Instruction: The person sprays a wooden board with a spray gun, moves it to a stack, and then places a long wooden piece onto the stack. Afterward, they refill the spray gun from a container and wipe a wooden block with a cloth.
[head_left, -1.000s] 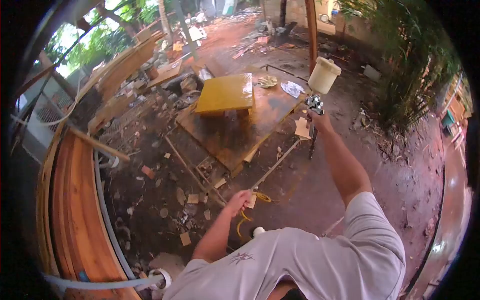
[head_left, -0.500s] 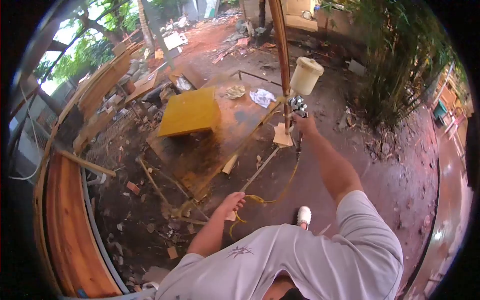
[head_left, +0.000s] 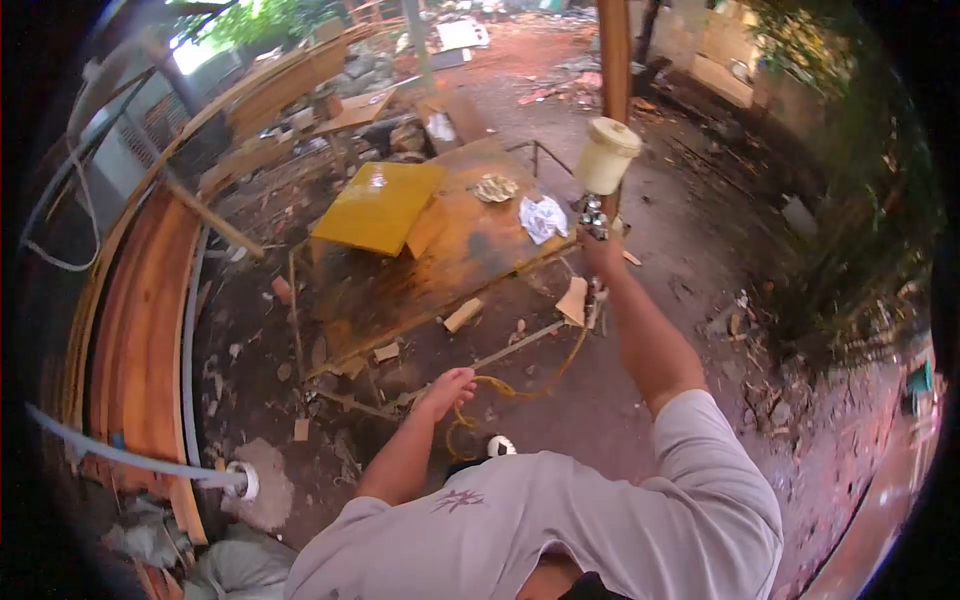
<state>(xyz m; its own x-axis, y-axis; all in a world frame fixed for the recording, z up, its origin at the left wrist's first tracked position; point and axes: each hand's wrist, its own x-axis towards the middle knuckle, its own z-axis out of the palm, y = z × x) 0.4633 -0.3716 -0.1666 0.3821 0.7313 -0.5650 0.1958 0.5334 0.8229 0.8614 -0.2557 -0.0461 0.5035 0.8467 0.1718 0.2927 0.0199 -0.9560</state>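
Note:
My right hand (head_left: pixel 603 255) is wrapped round a spray gun (head_left: pixel 592 213), held out at arm's length. On top of the gun sits a cream-coloured cup (head_left: pixel 608 157) with a lid, slightly tilted. A yellow hose (head_left: pixel 530 392) hangs from below the gun and loops toward my left hand (head_left: pixel 448 394). That hand is closed round the hose, low in front of my body. Left of the gun, a yellow-coated wooden piece (head_left: pixel 375 207) with a glossy flat top rests on a stained work board (head_left: pixel 400 290).
A crumpled white cloth (head_left: pixel 543 219) and a crumpled beige wad (head_left: pixel 495 188) lie on the board. Behind the cup rises a wooden post (head_left: pixel 615 60). Long planks (head_left: pixel 145 330) stand at the left beside a grey pipe (head_left: pixel 130 445). Wood scraps (head_left: pixel 463 315) litter the ground.
My viewpoint has shifted and turned, so the yellow piece shows from another angle. The post now appears behind the cup. Both hands keep hold of the spray gun and hose.

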